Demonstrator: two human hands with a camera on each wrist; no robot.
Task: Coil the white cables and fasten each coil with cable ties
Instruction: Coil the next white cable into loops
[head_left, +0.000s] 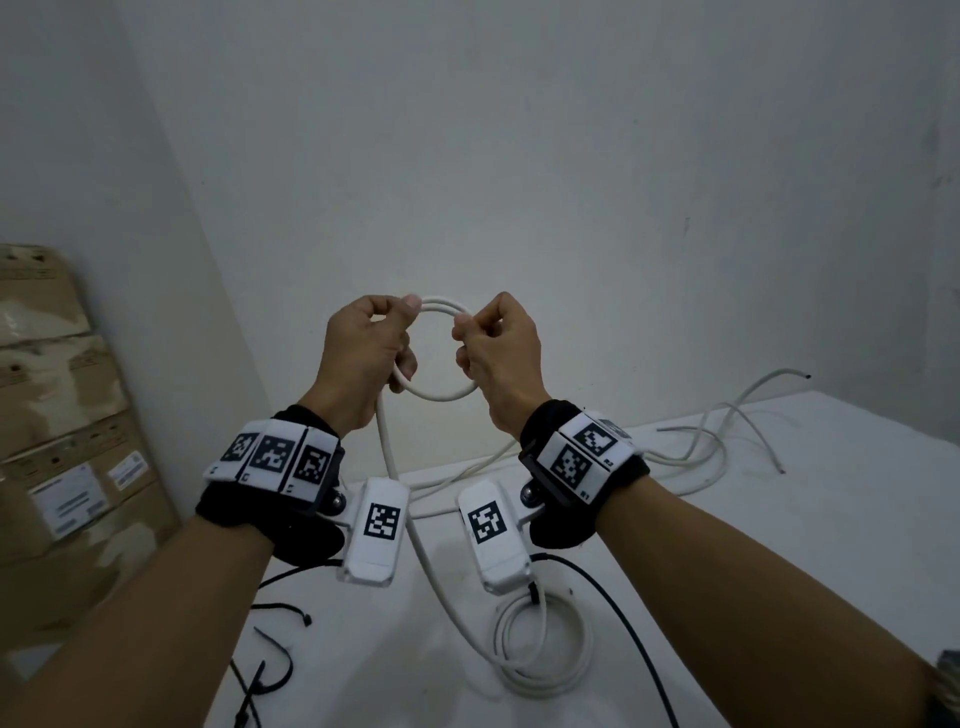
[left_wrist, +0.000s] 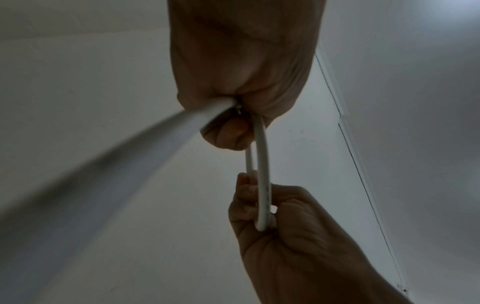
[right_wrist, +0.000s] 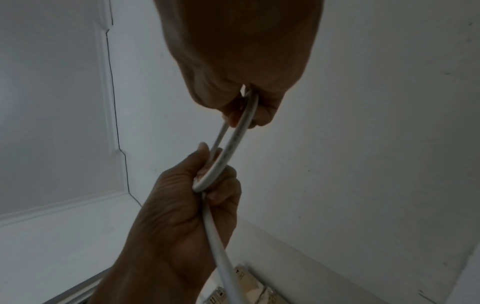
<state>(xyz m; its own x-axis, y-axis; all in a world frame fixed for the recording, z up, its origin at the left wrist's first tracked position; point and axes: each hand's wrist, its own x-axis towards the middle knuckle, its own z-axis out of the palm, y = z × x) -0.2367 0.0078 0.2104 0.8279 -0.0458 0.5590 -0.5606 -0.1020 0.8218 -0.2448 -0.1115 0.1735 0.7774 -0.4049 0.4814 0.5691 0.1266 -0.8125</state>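
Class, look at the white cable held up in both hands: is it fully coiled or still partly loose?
Partly loose. The left hand and right hand hold a small loop, but the white cable trails down from it onto the table.

the white cable (head_left: 441, 395) you hold looks like smooth plastic sheathing with a faint sheen, small print running along it in the right wrist view; the finished coil (head_left: 545, 644) on the table (head_left: 779, 571) shares that smooth jacket; the cable ties (head_left: 270, 670) appear thin, black, matt plastic; the table surface reads as matt white, lightly smudged; your wrist bands (head_left: 587, 467) look like black cloth carrying stiff white printed marker panels; the boxes (head_left: 67, 415) are brown cardboard with paper labels; the wall (head_left: 571, 156) is matt painted plaster, scuffed in places
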